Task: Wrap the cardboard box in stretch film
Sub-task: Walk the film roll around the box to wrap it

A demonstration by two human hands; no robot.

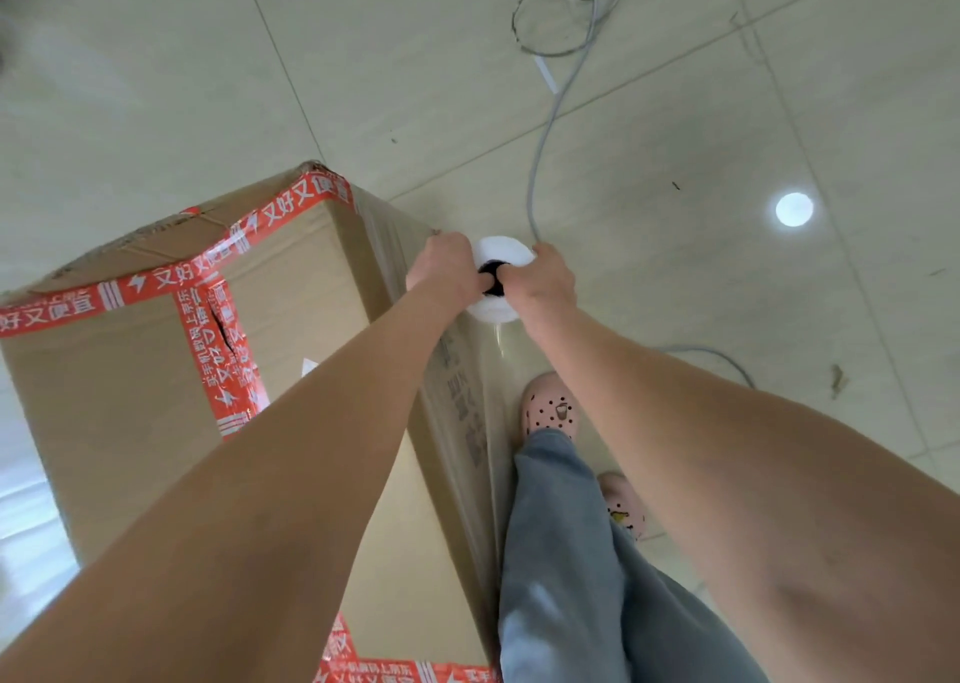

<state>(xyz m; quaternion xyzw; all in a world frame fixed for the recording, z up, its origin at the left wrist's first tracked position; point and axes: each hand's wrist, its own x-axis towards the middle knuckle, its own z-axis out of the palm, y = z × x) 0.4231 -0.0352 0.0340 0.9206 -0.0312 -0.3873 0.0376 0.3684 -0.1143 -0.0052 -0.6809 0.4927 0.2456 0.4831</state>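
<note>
both hands (pixel 447 261) (pixel 545 279) grasp film roll (pixel 500 266) | film on taped box (pixel 291 287) side

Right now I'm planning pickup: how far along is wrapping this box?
Film already covers the cardboard box's right side. In hand: left hand and right hand grip the stretch film roll near the far corner. Left: the taped top looks bare; other sides are unseen.
</note>
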